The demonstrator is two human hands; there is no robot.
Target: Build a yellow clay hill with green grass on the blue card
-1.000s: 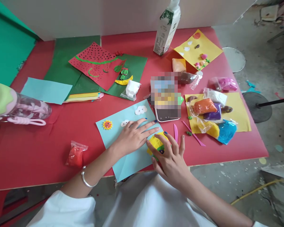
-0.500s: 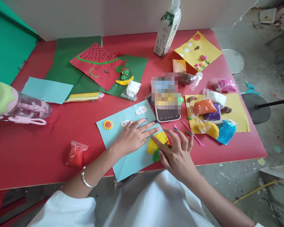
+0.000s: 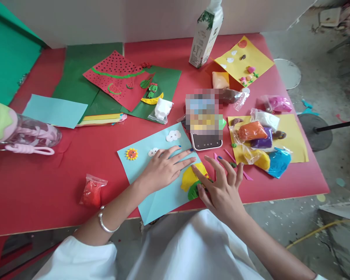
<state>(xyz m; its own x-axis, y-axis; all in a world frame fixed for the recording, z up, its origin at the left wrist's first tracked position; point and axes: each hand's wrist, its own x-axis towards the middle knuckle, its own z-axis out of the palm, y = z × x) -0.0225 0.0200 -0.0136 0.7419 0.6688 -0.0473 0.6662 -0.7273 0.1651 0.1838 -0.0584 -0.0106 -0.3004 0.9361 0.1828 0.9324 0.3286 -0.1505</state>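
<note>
My left hand (image 3: 167,168) lies flat with spread fingers on the light blue sheet (image 3: 159,204), holding nothing. My right hand (image 3: 221,186) is over the sheet's right edge, fingers apart, its index fingertip at the yellow clay shape (image 3: 190,177). Green clay (image 3: 193,191) sits just below the yellow, and some red bits beside it are partly hidden by that hand. A clay sun (image 3: 132,154) and two white clouds (image 3: 173,135) are on the sheet's upper part. A phone (image 3: 207,141), its upper part blurred out, lies just beyond the sheet.
Bagged clay (image 3: 252,131) lies on a yellow sheet (image 3: 297,144) at right, with pink tools (image 3: 247,176) nearer. A carton (image 3: 205,37) stands at the back. Watermelon artwork (image 3: 116,77) lies back left, a bottle (image 3: 36,130) far left, and bagged red clay (image 3: 91,190) near my left forearm.
My right hand has shifted slightly to the right, its index finger moving off the middle of the yellow clay towards its right side. My left hand stays in place on the sheet.
</note>
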